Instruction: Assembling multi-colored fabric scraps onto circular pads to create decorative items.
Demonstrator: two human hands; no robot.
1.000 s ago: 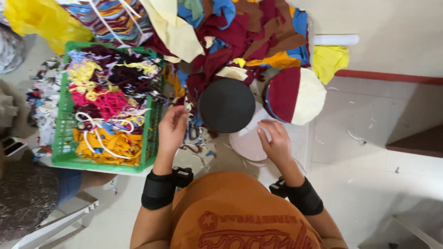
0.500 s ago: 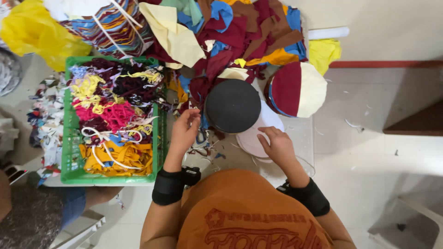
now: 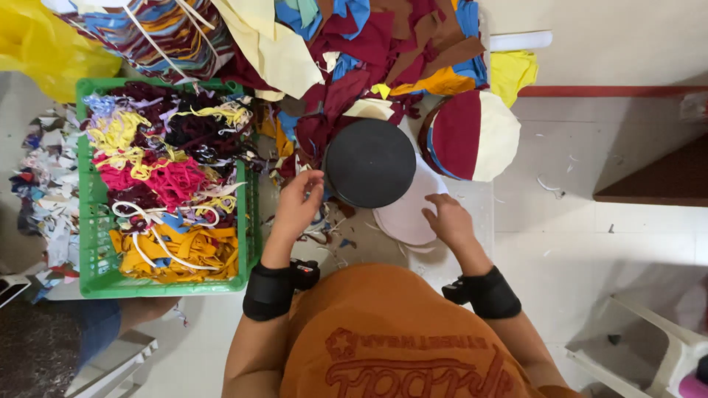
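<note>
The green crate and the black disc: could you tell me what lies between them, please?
In the head view, the left hand lies between the green crate and the black disc, above small fabric scraps on the table.

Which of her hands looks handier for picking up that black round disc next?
Probably the left hand: its fingertips are already at the black disc's edge, while the right hand rests flat on the pale round pieces.

Pale tiled floor (image 3: 634, 243) in even daylight; a red-brown strip (image 3: 612, 91) runs under the cream wall (image 3: 612, 37), a white plastic stool (image 3: 649, 346) at lower right.
</note>
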